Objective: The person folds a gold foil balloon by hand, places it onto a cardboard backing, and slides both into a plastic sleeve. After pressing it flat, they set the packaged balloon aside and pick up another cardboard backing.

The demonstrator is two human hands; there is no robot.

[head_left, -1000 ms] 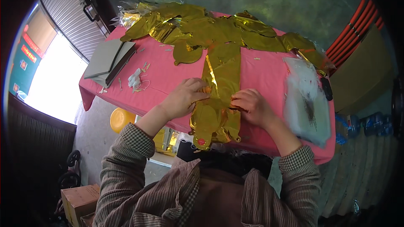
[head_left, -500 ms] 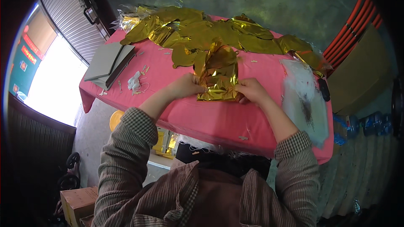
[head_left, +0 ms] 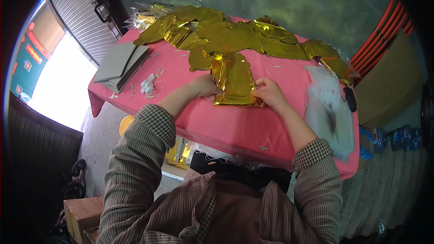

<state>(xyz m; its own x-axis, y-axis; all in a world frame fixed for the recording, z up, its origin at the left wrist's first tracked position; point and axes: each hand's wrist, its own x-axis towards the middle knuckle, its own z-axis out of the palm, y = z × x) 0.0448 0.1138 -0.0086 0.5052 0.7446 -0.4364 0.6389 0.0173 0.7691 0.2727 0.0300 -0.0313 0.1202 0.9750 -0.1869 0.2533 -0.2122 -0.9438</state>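
A deflated gold foil balloon [head_left: 235, 77], folded into a narrow flat piece, lies on the pink-covered table [head_left: 217, 129] in front of me. My left hand [head_left: 204, 86] pinches its left edge near the lower corner. At the opposite lower corner, the thumb and fingers of my right hand [head_left: 270, 95] are closed on the foil. The balloon's far end meets a long spread of more flat gold foil balloons [head_left: 230, 36] across the back of the table. Part of its edges is hidden by my fingers.
Grey boards [head_left: 118, 63] are stacked at the table's left, beside a bundle of white string [head_left: 148, 86] and small scattered tabs. Clear plastic bags [head_left: 332, 117] lie at the right near a black object [head_left: 350, 99]. A cardboard box [head_left: 384, 86] and red pipes [head_left: 375, 36] stand beyond.
The foil's upper part, raised and crumpled before, now lies flatter and smoother. Both hands keep their pinch at the lower corners. The view has shifted slightly.
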